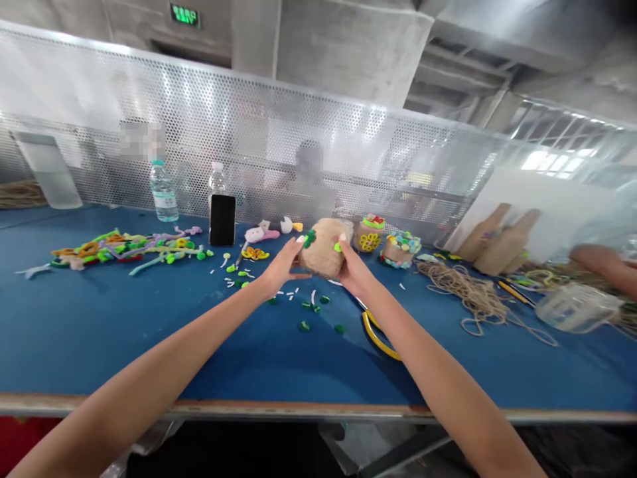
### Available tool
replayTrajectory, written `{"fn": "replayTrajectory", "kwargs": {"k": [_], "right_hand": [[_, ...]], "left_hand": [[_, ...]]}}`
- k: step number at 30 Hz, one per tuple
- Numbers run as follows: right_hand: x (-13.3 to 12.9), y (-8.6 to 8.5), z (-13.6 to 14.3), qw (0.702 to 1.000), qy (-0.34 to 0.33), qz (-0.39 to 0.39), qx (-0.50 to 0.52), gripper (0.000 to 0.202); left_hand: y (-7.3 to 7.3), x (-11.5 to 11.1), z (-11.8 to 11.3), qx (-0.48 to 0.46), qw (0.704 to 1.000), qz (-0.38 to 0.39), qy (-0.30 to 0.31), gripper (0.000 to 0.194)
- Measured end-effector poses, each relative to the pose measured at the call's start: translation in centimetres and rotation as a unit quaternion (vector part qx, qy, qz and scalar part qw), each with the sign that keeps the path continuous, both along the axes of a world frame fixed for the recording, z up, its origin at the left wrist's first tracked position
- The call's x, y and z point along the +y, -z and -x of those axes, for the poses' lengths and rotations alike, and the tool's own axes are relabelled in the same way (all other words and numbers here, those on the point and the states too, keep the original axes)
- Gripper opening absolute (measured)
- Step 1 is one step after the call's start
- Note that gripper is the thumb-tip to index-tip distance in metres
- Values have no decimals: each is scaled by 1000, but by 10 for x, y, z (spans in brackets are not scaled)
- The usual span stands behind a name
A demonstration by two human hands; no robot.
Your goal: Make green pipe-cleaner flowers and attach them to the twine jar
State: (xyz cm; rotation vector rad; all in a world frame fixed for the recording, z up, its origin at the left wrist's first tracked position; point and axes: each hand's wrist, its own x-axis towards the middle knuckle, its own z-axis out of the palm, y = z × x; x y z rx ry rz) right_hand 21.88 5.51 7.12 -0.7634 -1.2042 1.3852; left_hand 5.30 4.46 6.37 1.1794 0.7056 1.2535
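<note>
Between my two hands is a twine-wrapped jar, tilted and lifted over the blue table. My left hand grips its left side, the thumb close to dark green fuzzy pieces on the wrapping. Around the right side closes my right hand; a bright yellow-green piece shows at its thumb. Small dark green pieces and white scraps lie on the table below. Yellow-handled scissors are partly covered by my right forearm. The jar's underside and most fingers are hidden.
Colourful pipe cleaners lie left, near a phone and a water bottle. Two decorated jars stand behind my right hand. Loose twine, a clear container and another person's arm are at right. A perforated screen runs behind.
</note>
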Motion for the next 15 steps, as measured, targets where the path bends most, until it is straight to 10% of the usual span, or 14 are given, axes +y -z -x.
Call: {"fn": "replayTrajectory", "kwargs": {"k": [15], "right_hand": [[-11,-3,-10,998,-26,21,48,43]], "left_hand": [[8,1,-4,92,993,-55,-51,42]]}}
